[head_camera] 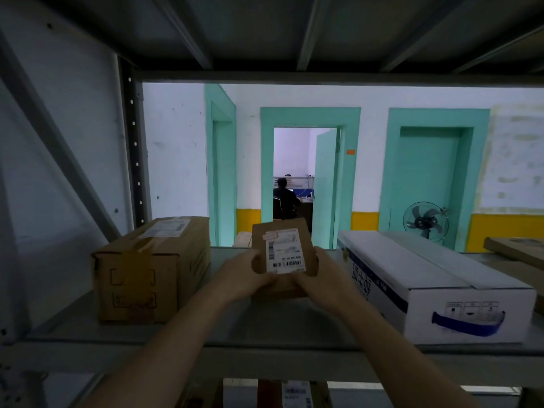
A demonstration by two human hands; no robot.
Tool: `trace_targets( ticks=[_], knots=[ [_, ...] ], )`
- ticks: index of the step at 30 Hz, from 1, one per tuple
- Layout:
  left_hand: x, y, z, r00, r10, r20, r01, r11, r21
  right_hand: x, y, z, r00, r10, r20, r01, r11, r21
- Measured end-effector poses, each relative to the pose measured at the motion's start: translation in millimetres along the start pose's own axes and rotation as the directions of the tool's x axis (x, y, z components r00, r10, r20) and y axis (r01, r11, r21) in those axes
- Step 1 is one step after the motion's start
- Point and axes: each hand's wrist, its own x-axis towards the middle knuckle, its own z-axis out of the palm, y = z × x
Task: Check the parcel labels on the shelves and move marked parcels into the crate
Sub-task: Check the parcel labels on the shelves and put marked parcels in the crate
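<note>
A small brown cardboard parcel [282, 245] is tilted up above the grey shelf [265, 325], its white barcode label facing me, with a small reddish mark at the label's top left corner. My left hand [244, 278] grips its lower left side and my right hand [321, 278] grips its lower right side. A larger brown parcel [147, 269] with a label on top lies to the left. A long white box [426, 278] with a blue handle lies to the right. No crate is in view.
A flat brown box [518, 248] pokes in at the far right. Another labelled parcel [294, 393] sits on the shelf below. A steel upright [135, 154] and the upper shelf deck frame the bay. Beyond are green doors, a fan [425, 220] and a seated person [284, 198].
</note>
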Motion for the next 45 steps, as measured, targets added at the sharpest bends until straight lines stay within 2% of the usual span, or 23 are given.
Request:
trace_targets(
  ticks=[5, 11, 14, 20, 23, 26, 34, 40, 45],
  knots=[
    [-1.5, 8.6, -11.9, 0.992, 0.077, -0.101, -0.081, 0.996, -0.029, 1.1, -13.1, -8.3, 0.990, -0.052, -0.133, 0.063, 0.994, 0.086],
    [-2.1, 14.1, -22.8, 0.982, 0.131, -0.134, -0.131, 0.991, 0.008, -1.5, -27.2, -23.1, 0.980, -0.052, -0.191, 0.095, 0.970, 0.223],
    [-1.3, 16.2, -29.1, 0.962, 0.209, -0.174, -0.211, 0.977, 0.006, -2.7, -33.5, -32.2, 0.969, -0.087, -0.230, 0.127, 0.978, 0.165],
    [-1.4, 28.8, -51.7, 0.904, 0.274, -0.329, -0.201, 0.950, 0.239, -3.6, -40.8, -47.9, 0.951, -0.140, -0.276, 0.160, 0.986, 0.050],
    [-3.5, 39.7, -55.9, 0.891, 0.388, -0.236, -0.294, 0.888, 0.354, -5.4, -47.0, -54.4, 0.952, -0.166, -0.257, 0.185, 0.981, 0.053],
    [-3.4, 48.2, -56.9, 0.866, 0.480, -0.140, -0.402, 0.835, 0.376, -6.1, -56.0, -58.6, 0.952, -0.200, -0.230, 0.216, 0.975, 0.044],
    [8.5, 59.5, -61.5, 0.858, 0.513, 0.023, -0.490, 0.805, 0.333, -9.7, -73.0, -67.2, 0.947, -0.279, -0.161, 0.282, 0.959, -0.001],
    [5.1, 62.1, -67.5, 0.843, 0.537, -0.010, -0.507, 0.802, 0.315, -13.8, -73.8, -76.0, 0.948, -0.261, -0.183, 0.264, 0.964, -0.006],
    [5.4, 53.7, -67.2, 0.868, 0.471, -0.158, -0.443, 0.877, 0.183, -16.6, -68.4, -78.3, 0.929, -0.216, -0.302, 0.238, 0.971, 0.038]
  ],
)
